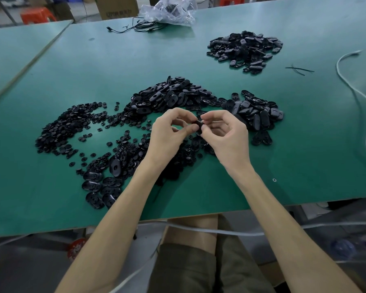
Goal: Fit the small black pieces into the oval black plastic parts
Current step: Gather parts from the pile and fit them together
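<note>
The left hand (169, 134) and right hand (227, 135) both pinch one oval part (199, 124) in curled fingertips; large heaps of small pieces (66, 127) suggest much remains.

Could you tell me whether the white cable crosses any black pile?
No, the white cable crosses bare table at the right, apart from the nearest pile.

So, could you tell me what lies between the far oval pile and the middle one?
Only bare table between far pile and middle pile, per the head view.

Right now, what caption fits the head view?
Left hand and right hand pinch one black plastic part above the green table.
</note>
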